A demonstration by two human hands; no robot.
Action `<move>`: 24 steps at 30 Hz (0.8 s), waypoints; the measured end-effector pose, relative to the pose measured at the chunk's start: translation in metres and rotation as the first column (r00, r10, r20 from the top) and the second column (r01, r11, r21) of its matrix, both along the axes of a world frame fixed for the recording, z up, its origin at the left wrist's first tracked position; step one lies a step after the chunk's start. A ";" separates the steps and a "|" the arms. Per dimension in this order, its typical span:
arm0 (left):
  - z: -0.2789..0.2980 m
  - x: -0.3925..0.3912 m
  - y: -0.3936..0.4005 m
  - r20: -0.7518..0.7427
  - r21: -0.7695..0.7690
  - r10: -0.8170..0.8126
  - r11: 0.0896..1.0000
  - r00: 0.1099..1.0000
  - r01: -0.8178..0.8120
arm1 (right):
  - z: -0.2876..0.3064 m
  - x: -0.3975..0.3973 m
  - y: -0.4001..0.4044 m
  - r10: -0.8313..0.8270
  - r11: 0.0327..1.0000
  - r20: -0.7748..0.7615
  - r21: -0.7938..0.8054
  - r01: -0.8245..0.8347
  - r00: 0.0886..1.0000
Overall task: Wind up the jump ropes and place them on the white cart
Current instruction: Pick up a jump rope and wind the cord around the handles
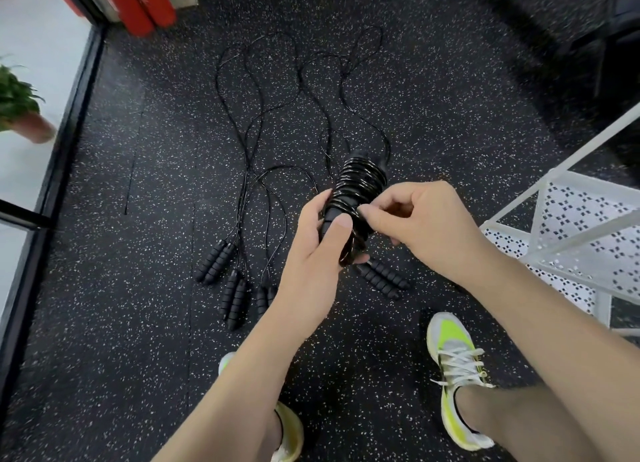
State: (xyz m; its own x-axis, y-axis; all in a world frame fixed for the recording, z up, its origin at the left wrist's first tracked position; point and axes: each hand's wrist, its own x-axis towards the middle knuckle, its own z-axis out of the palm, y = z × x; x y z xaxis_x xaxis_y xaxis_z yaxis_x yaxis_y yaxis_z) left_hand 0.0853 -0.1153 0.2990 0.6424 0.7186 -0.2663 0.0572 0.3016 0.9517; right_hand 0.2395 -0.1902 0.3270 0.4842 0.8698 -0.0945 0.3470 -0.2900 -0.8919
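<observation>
1. Speckled rubber floor [138,323]: four loose ropes [249,149] remain.
2. Left hand [311,250] grips wound rope [353,201]; right hand [419,215] pinches its cord end.
3. Probably securing the end; next, white cart [568,239], beside right.

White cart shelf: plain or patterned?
Patterned: the white cart shelf is perforated with small diamond-like cutouts, seen in the head view.

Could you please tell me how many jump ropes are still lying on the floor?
4: three handle pairs left of the hands, the last partly hidden by the left forearm, and one below the right hand.
</observation>
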 end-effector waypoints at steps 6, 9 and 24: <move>0.012 0.004 -0.003 0.165 -0.270 0.099 0.962 0.981 -0.051 | 0.001 -0.011 0.000 -0.180 0.971 -0.075 0.146 0.189 0.981; 0.015 0.005 0.000 0.228 -0.336 0.109 0.941 0.968 -0.027 | 0.001 -0.015 0.003 -0.242 0.938 -0.222 0.197 0.286 0.945; -0.009 -0.006 0.007 -0.036 0.013 -0.110 0.994 0.993 0.111 | 0.004 0.016 0.002 0.192 0.977 0.002 -0.093 -0.191 0.981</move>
